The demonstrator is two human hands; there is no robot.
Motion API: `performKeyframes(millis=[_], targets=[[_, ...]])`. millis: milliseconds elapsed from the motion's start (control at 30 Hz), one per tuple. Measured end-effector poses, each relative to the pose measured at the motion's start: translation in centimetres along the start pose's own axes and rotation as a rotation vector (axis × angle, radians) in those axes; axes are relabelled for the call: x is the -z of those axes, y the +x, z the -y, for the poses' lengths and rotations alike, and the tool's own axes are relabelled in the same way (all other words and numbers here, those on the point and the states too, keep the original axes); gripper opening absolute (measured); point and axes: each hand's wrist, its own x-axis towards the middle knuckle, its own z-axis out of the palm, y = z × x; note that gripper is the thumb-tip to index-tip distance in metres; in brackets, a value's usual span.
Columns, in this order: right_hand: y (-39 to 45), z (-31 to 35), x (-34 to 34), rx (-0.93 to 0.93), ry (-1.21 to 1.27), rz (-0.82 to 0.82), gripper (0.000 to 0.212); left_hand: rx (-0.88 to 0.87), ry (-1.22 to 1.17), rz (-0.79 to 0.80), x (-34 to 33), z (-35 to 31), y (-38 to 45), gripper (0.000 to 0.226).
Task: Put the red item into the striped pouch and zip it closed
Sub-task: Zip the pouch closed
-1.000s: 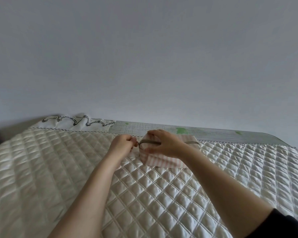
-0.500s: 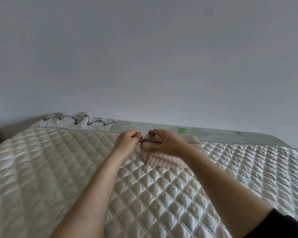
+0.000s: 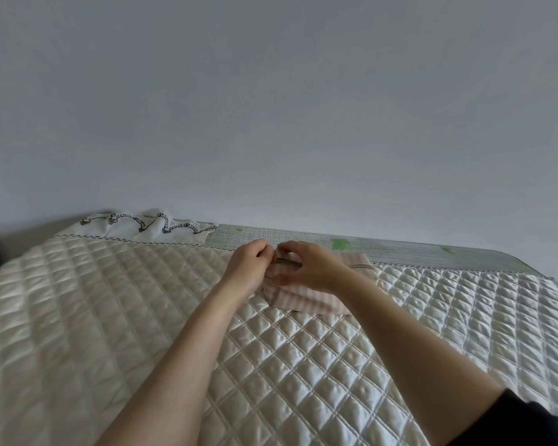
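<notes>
- step in hand, as i judge it: zipping the striped pouch (image 3: 306,296) closed; no red item shows anywhere, so i take it to be inside already, though i cannot confirm that.
- left hand (image 3: 248,263): its grip is curled tight at the pouch's left end, seemingly pinching the zipper pull; the pull itself is too small to make out.
- right hand (image 3: 310,267): its grip arches over the pouch top, thumb at the near face and fingers (image 3: 287,246) at the far edge, pinching the fabric to steady it.
- the pouch lies on the bed (image 3: 142,317), near the far edge, between both hands.
- next move, by my estimate: check the zipper (image 3: 287,261) is fully home, then let go with both hands.
- materials: pouch of soft cloth in pale pink and white stripes, slumped and boxy; bed cover satiny, cream, diamond-quilted; a gridded mat (image 3: 400,249) with green marks beyond it; white cloth with dark cord trim (image 3: 149,223) at the far left.
</notes>
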Motion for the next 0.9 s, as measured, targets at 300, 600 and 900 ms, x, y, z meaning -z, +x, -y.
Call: performKeyframes(millis=[300,600,900], targets=[[-0.2,0.3,0.0,0.006,0.028,-0.010,0.054,-0.009,0.000,0.015,-1.0,-0.2,-0.1,0.027],[-0.1,-0.1,-0.2,0.033,0.023,-0.030,0.043,-0.029,0.025,-0.067,-0.8,-0.8,-0.4,0.022],[0.4,-0.3,-0.6,0.048,0.019,-0.255,0.014,-0.022,-0.026,-0.150,-0.3,-1.2,-0.4,0.030]])
